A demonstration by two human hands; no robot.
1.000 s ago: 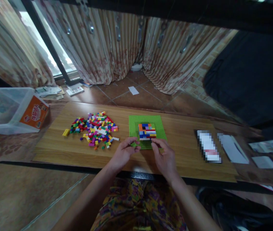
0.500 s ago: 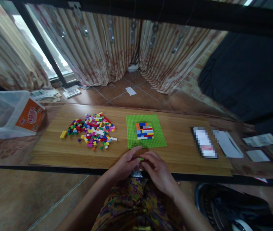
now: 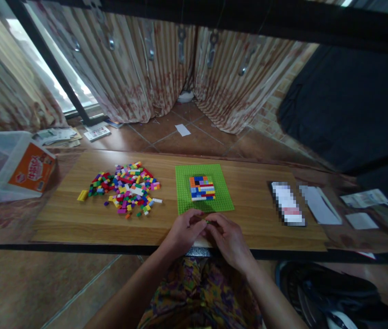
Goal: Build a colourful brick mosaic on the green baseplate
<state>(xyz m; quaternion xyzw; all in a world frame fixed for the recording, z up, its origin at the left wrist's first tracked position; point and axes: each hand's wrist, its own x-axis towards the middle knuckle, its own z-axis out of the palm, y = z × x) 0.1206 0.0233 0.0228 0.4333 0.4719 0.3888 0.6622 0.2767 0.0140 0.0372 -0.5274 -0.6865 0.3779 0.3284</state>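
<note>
the left hand (image 3: 184,232) and right hand (image 3: 231,235) meet, fingers pinched round a small green plastic brick (image 3: 208,222) above the wood-grained brown counter (image 3: 255,196), near the square green studded baseplate (image 3: 223,194) bearing a multicoloured brick block (image 3: 202,188).

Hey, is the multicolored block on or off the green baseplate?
On: the block sits inside the edges of the baseplate, whose green shows on all four sides.

Wood-grain tabletop (image 3: 252,196) under scattered colored bricks (image 3: 133,186), a green baseplate (image 3: 222,192) and a dark-edged blurred slab (image 3: 287,203).
</note>
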